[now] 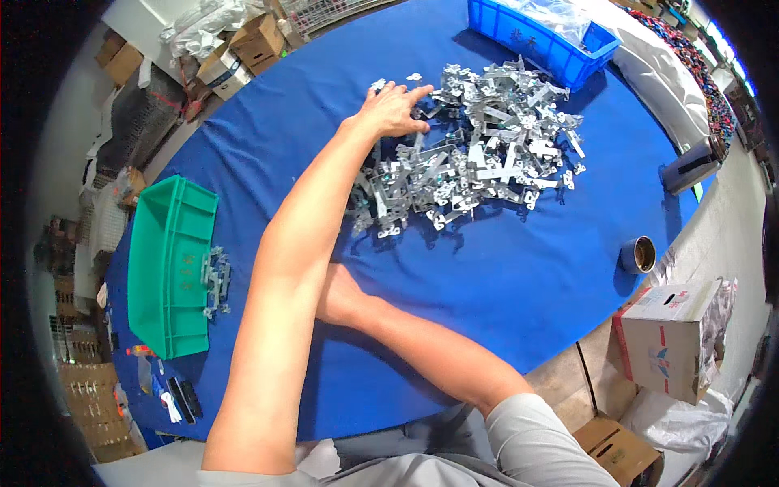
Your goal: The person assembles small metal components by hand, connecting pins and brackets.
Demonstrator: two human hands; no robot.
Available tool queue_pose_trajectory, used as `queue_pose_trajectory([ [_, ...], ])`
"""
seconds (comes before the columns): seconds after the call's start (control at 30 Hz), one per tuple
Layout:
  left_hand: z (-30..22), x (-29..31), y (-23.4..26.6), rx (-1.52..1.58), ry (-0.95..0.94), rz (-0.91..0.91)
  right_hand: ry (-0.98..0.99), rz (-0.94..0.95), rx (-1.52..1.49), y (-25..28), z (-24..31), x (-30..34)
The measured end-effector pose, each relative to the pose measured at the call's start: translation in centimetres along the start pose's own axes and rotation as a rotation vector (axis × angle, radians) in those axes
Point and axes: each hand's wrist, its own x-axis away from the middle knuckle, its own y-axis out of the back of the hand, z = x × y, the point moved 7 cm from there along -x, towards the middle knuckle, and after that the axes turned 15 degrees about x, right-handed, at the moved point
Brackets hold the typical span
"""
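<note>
A wide, loose pile of silvery sheet-metal brackets (507,154) lies on the blue cloth. My left arm reaches far forward, and my left hand (393,109) is over the pile's upper left edge. Its thumb and index finger are spread apart, with no bracket visible between them. Whether the fingertips touch the brackets I cannot tell. My right hand (339,294) is low over the cloth nearer to me, crossing beneath my left forearm, which hides its fingers and anything in them. Several more brackets (217,280) lie beside a green plastic bin (170,268) at the left.
A blue bin (544,40) with clear plastic bags stands at the far edge. On the right of the blue-covered table (519,284) are a dark-filled cup (639,256) and a metal tumbler (691,166). Cardboard boxes (669,337) stand on the floor at right.
</note>
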Motion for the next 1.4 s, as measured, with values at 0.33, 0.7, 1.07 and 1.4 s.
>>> queue_pose_trajectory([
  [0.33,-0.2,0.3,2.6,-0.018,-0.107,-0.12,0.106,-0.024,0.086,-0.2,0.1,0.1],
  [0.7,-8.3,12.2,9.8,0.056,-0.265,-0.043,0.104,0.151,0.276,-0.2,0.6,-0.2],
  [1.07,-1.4,17.3,7.3,1.402,0.03,-0.235,0.195,0.033,0.204,-0.4,0.7,0.2],
  [1.4,4.6,32.4,3.5,1.784,0.103,-0.753,0.133,0.101,0.235,0.3,0.6,0.0],
])
